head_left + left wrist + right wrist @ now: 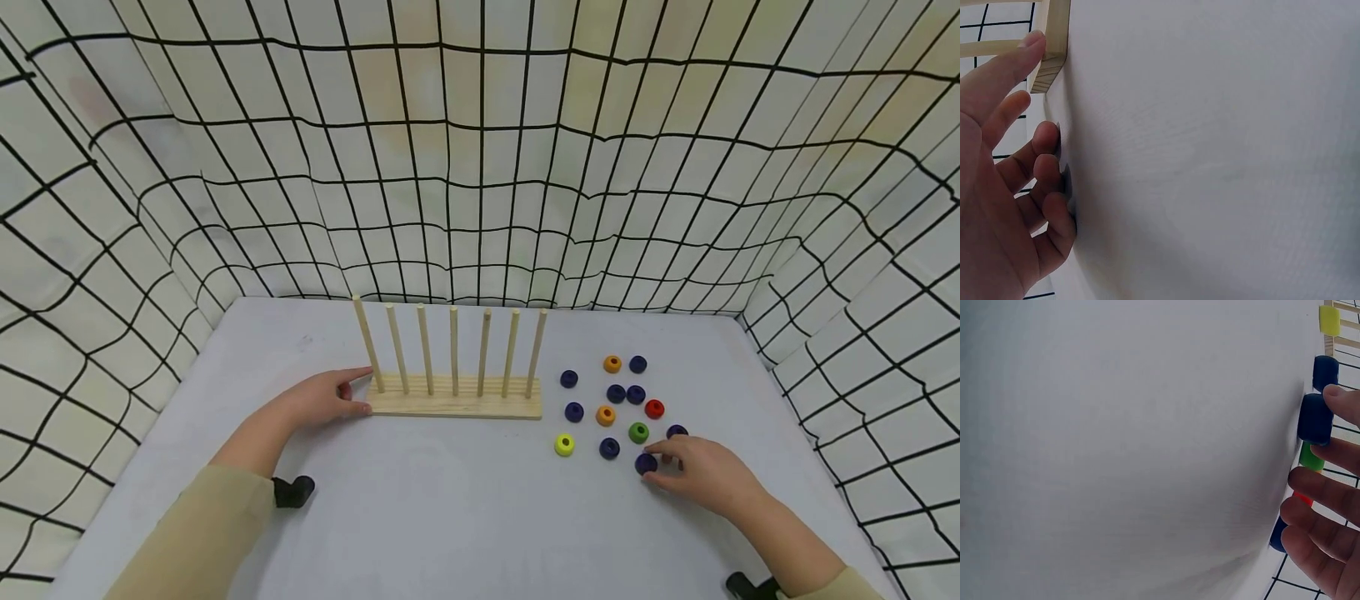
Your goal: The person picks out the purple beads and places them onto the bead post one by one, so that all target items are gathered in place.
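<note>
A wooden peg stand (pixel 457 406) with several upright pegs stands on the white table. My left hand (pixel 324 398) holds its left end, the thumb at the front corner and the index finger at the back. In the left wrist view, the thumb of the left hand (pixel 1004 169) touches the base's end, while the other fingers curl near the tabletop. On the right, my right hand (pixel 708 473) pinches a dark blue bead (pixel 646 464) between thumb and index finger. The same blue bead (pixel 1315 419) shows in the right wrist view, at or just above the table.
Loose beads lie right of the stand: a yellow bead (pixel 564 445), a green bead (pixel 638 432), a red bead (pixel 655 409), two orange ones and several dark blue ones. Black netting (pixel 480 175) over white cloth borders the table (pixel 450 517) at back and sides.
</note>
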Motion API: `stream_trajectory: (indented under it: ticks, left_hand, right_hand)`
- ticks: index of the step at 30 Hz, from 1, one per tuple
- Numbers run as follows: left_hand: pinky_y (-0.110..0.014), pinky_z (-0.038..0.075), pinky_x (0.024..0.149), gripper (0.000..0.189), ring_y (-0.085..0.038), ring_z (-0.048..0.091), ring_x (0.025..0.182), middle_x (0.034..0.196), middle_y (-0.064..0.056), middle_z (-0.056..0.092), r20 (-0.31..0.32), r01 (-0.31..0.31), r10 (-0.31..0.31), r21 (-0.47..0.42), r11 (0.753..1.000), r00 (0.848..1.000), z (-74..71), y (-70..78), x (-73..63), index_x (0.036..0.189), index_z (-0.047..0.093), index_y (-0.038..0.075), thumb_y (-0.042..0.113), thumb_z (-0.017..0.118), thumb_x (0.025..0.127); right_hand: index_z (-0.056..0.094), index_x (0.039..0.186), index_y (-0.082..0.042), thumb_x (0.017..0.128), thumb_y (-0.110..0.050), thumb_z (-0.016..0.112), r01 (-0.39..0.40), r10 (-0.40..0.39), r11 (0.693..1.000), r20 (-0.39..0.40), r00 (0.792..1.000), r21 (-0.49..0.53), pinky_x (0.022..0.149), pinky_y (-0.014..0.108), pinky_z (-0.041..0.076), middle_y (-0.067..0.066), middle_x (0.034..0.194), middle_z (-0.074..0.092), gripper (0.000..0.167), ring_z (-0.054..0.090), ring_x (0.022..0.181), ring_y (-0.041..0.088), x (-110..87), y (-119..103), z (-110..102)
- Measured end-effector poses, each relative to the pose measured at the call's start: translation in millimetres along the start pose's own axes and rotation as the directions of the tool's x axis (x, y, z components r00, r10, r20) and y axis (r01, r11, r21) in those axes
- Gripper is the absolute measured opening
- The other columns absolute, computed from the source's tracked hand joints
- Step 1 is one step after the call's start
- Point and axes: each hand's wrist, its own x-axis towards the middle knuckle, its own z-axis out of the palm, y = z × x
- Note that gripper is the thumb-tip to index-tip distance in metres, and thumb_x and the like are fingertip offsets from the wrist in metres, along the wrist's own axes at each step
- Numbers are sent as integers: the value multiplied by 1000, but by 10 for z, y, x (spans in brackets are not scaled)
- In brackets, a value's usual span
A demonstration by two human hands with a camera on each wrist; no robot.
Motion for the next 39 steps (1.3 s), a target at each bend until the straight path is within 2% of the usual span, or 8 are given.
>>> stream_trajectory:
  ticks: [9, 17, 28, 39]
  left_hand:
    - [-35, 35, 66, 79, -19, 44, 75, 84, -5, 49, 39, -18, 18, -13, 1000, 999, -10, 30, 26, 151, 40, 6, 36, 75, 88]
    - [-34, 34, 65, 77, -20, 43, 74, 84, -5, 48, 40, -7, 7, 12, 1000, 999, -45, 32, -8, 151, 41, 6, 36, 75, 88]
    - [-35, 34, 65, 78, -20, 43, 75, 86, -6, 48, 35, 5, -5, 5, 1000, 999, -29, 43, 3, 149, 43, 6, 37, 77, 87]
    - [-34, 34, 65, 77, -20, 43, 75, 85, -5, 48, 28, 4, -4, -9, 1000, 1000, -25, 58, -4, 149, 44, 6, 36, 77, 86]
  right_hand:
    - [76, 108, -23, 81, -42, 80, 33, -33, 999, -13, 999, -17, 71, 33, 49, -14, 84, 59, 33, 50, 74, 5, 4, 58, 14]
    - [77, 108, -21, 82, -43, 79, 72, -73, 997, -28, 997, -32, 71, 32, 49, -16, 85, 59, 34, 51, 76, 4, 40, 44, 11]
    - [77, 107, -21, 82, -43, 79, 66, -67, 998, -28, 997, -21, 72, 33, 50, -14, 86, 62, 33, 53, 77, 5, 11, 30, -8]
    - [77, 110, -19, 83, -41, 79, 46, -46, 999, -23, 999, -9, 68, 32, 48, -14, 82, 59, 34, 49, 73, 5, 24, 32, -39]
